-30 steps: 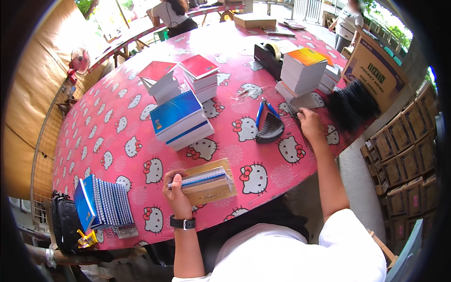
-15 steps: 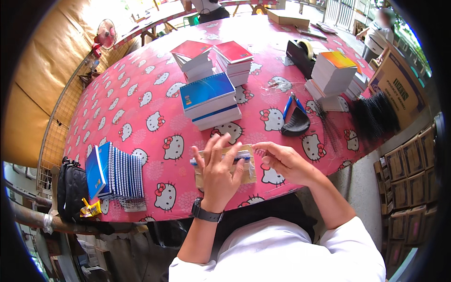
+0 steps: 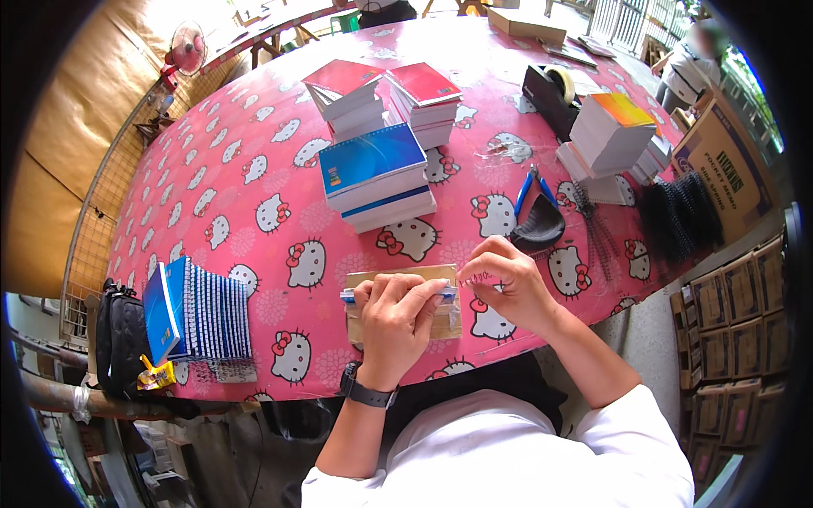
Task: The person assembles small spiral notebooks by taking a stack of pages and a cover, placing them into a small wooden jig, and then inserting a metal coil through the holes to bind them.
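A tan, cardboard-backed notebook block (image 3: 370, 280) with a blue edge lies on the pink patterned tablecloth (image 3: 254, 169) near the front edge. My left hand (image 3: 396, 315), with a dark watch on its wrist, presses down on top of the block. My right hand (image 3: 506, 284) is at the block's right end, its fingers pinched on a thin white spiral wire there. Blue-handled pliers (image 3: 532, 188) and a black curved tool (image 3: 542, 229) rest just beyond my right hand.
Stacks of blue notebooks (image 3: 377, 173) and red ones (image 3: 385, 97) stand mid-table. A row of upright blue notebooks (image 3: 199, 309) is at front left. White paper blocks (image 3: 614, 135), a tape dispenser (image 3: 550, 89), black spiral coils (image 3: 682, 216) and cardboard boxes (image 3: 728, 161) are on the right.
One second ago my right hand reached toward the tools at the right. It has since come back to the notebook block, and both hands now work on it close to me.
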The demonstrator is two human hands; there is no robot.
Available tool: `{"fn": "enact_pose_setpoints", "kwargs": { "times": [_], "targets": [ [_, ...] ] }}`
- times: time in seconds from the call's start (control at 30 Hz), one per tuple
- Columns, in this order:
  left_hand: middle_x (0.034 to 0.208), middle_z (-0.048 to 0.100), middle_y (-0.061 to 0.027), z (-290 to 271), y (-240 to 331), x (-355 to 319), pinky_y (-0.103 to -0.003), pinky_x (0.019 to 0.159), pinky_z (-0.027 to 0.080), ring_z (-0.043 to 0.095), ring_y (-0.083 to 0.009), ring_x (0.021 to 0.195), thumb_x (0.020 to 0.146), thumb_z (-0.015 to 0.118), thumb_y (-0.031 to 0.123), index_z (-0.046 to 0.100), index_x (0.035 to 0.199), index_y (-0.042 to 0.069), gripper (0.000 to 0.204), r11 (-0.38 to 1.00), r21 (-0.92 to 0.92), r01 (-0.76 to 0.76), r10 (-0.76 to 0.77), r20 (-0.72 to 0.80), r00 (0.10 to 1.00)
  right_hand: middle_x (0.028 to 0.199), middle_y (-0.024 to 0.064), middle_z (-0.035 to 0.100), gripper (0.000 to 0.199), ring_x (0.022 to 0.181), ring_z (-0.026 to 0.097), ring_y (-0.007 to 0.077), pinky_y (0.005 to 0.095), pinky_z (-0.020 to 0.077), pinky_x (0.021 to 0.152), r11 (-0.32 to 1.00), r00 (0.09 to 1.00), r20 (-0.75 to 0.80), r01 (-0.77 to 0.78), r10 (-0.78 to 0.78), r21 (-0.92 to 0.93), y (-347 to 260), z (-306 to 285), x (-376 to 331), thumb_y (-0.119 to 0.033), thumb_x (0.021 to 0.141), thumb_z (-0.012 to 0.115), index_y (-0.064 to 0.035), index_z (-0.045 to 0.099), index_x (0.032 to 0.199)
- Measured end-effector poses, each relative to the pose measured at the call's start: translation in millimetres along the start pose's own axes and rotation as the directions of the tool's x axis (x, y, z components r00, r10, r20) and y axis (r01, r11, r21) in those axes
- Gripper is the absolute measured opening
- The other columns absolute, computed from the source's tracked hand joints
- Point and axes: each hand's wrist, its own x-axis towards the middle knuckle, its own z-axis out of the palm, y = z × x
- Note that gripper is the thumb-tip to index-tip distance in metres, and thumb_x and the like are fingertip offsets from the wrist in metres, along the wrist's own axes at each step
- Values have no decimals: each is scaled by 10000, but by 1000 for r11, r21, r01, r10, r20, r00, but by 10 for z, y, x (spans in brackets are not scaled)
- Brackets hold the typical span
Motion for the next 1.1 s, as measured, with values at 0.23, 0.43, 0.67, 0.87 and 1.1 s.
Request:
{"fn": "enact_pose_setpoints", "kwargs": {
  "times": [0.23, 0.43, 0.67, 0.87, 1.1],
  "targets": [
    [845, 632, 12, 33, -1, 31, -351, 789, 336, 563, -181, 826, 778, 717, 119, 718, 923, 163, 151, 1000, -15, 2, -2, 7, 1000, 845, 47, 562, 249, 847, 570, 238, 352, 481, 718, 991, 996, 68, -71, 64, 114, -14, -58, -6, 76, 691, 693, -87, 637, 871],
    [862, 632, 14, -8, -9, 17, -354, 791, 337, 568, -183, 840, 768, 715, 133, 712, 927, 165, 163, 1000, 4, -2, 2, 13, 1000, 822, 55, 543, 264, 849, 556, 252, 365, 480, 722, 993, 993, 35, 113, -112, -22, -10, 19, 70, 76, 690, 695, -81, 597, 878],
    [870, 627, 3, 17, -5, 25, -362, 810, 334, 560, -197, 840, 785, 715, 134, 708, 938, 156, 154, 1000, -7, 15, -15, 24, 1000, 872, 108, 577, 353, 765, 600, 302, 401, 504, 665, 998, 953, 300, -45, 33, 33, 37, -112, 35, -55, 807, 672, -60, 576, 1146],
    [904, 605, -4, 22, 91, 118, -370, 801, 345, 548, -203, 881, 790, 701, 214, 664, 935, 151, 162, 997, 54, -55, 47, 149, 988, 868, 137, 611, 534, 744, 615, 315, 396, 519, 672, 995, 955, 282, -97, 89, 17, -103, -221, 87, -93, 836, 658, -68, 466, 1334],
    [896, 578, 15, 3, -13, 34, -367, 774, 338, 543, -189, 859, 795, 689, 307, 634, 972, 191, 219, 997, 58, -60, 53, 108, 993, 781, 145, 601, 141, 659, 575, 306, 431, 468, 620, 395, 708, 61, 319, -703, 861, -1221, -681, 623, -42, 874, 508, -8, 596, 769]
  ]
}}
